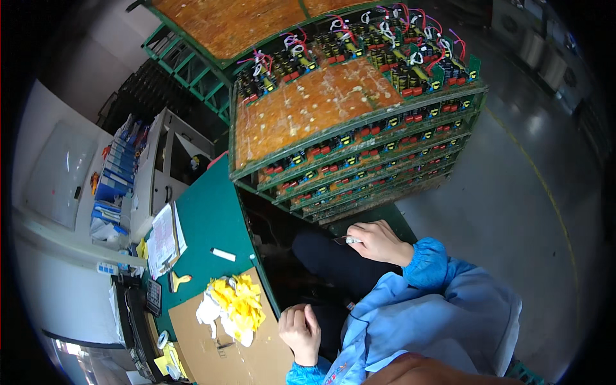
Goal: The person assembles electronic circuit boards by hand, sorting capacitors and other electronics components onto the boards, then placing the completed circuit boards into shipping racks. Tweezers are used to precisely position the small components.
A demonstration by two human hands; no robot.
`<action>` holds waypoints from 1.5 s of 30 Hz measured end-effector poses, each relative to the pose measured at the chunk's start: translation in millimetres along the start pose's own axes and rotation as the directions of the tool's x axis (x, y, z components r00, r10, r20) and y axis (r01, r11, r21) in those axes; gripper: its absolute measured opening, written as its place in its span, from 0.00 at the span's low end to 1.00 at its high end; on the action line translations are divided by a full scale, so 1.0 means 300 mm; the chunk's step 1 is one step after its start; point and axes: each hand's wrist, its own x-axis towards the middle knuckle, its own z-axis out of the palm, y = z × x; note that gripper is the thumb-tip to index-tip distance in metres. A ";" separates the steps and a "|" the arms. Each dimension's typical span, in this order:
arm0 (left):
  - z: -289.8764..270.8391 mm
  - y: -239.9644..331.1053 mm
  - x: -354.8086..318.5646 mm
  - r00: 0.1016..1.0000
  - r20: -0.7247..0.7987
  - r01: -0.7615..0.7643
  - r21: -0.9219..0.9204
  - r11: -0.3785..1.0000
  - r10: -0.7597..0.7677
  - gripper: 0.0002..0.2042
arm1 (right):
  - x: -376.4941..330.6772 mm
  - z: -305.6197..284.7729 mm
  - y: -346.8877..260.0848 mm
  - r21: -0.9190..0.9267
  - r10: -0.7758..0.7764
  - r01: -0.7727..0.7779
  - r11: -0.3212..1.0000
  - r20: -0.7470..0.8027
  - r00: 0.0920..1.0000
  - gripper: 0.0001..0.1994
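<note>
My right hand (380, 241) rests over my dark-trousered knee, its fingers closed round a small pale object (352, 240); too little of that object shows to tell its kind. By the near edge of the green table, my left hand (300, 332) is curled closed, and whatever it may hold is hidden. A flat sheet of brown cardboard (192, 327) lies beside it on the table. On the cardboard sits a crumpled heap of yellow cloth-like pieces (240, 301) with white ones (208, 311) next to them.
Ahead stands a green-framed multi-tier rack (314, 109) loaded with circuit boards (410, 74). The green table (212, 212) carries a white marker-like stick (223, 255), a clipboard with papers (165, 240), a yellow-handled tool (179, 281) and a calculator-like keypad (153, 297). Grey floor (507, 212) lies to the right.
</note>
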 end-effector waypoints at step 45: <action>0.704 -0.014 0.804 0.842 0.331 -0.130 -0.640 0.758 0.425 0.03 | 0.299 0.012 0.408 0.047 0.348 -0.351 0.935 0.056 0.936 0.07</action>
